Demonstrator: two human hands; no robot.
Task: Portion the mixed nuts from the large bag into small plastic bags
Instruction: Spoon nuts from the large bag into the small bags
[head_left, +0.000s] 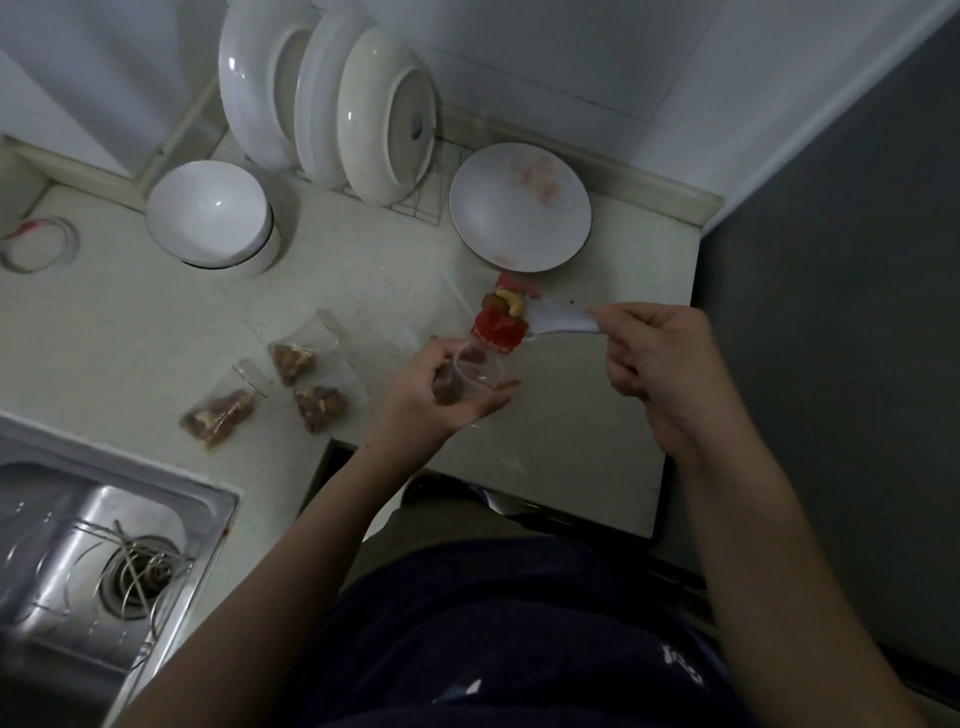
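No text can be read

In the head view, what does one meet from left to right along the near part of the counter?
Three filled small bags → left hand holding an open small bag → white spoon carrying nuts → right hand gripping its handle. The red bag overlaps the spoon, so omitted.

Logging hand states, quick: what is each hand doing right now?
Left hand: holds a small bag open.
Right hand: grips a spoon.
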